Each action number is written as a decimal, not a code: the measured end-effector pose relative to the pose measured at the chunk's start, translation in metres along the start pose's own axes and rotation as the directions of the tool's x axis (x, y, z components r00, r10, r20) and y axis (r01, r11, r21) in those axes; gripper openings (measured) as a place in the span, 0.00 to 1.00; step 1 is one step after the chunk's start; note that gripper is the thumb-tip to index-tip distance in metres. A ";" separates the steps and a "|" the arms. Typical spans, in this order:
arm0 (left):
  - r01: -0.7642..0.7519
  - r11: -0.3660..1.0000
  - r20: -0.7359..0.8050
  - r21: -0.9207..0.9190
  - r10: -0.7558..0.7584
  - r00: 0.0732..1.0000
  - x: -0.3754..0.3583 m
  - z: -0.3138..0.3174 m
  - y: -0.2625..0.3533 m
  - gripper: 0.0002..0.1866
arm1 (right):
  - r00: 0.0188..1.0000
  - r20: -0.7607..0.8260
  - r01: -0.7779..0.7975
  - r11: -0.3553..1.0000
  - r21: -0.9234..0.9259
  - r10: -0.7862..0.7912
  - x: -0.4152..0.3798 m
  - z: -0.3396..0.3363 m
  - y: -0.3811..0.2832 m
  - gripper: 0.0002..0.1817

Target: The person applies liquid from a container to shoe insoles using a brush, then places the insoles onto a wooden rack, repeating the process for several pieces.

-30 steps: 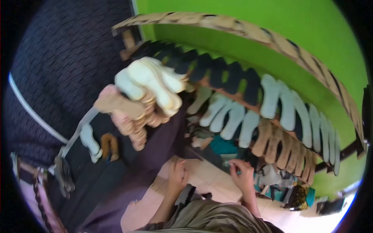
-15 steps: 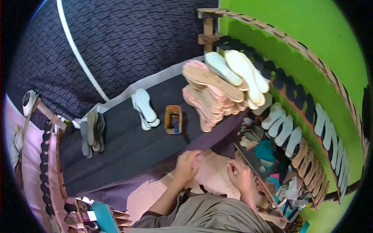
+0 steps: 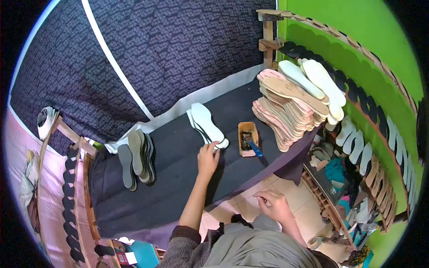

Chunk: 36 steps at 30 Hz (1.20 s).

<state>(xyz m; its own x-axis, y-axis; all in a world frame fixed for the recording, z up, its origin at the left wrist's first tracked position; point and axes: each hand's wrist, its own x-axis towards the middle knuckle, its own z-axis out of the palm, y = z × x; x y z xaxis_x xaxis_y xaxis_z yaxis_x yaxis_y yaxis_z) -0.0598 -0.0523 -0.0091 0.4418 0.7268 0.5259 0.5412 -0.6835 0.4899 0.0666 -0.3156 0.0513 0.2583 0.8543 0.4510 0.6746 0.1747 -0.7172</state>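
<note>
My left hand (image 3: 208, 161) reaches over the black-covered table, its fingertips at the near end of a small stack of white shoe insoles (image 3: 207, 124). The fingers are extended and the thumb stands a little apart; no firm grip shows. My right hand (image 3: 275, 205) hovers in front of the table edge, above the tiled floor. Its fingers are curled inward, and nothing shows in them. Right of the insoles stands a small open container (image 3: 242, 152), with a blue-handled brush (image 3: 255, 148) leaning in it.
Pink and tan insoles (image 3: 286, 114) are piled at the table's right end, with white soles (image 3: 322, 80) on top. Grey and dark soles (image 3: 136, 154) lie at the left. Racks of soles (image 3: 357, 145) line the green wall, above a shelf of scraps (image 3: 333, 172).
My left hand has moved up from the table's front edge to the white insoles. My right hand stays low, fingers curled. The view has shifted, and the blue brush handle now leans outward.
</note>
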 end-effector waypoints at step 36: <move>0.493 0.771 -0.183 -0.404 -0.596 0.782 0.057 0.034 -0.073 0.34 | 0.991 -0.097 0.077 0.984 -0.160 -0.093 0.190 0.045 0.106 0.14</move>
<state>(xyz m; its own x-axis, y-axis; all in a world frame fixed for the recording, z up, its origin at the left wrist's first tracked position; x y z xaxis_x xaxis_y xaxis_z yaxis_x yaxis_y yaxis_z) -0.0495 0.0415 -0.0385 -0.1076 0.9632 0.2463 0.3460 -0.1960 0.9175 0.1556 -0.1128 0.0367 0.2607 0.7827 0.5652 0.7940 0.1592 -0.5866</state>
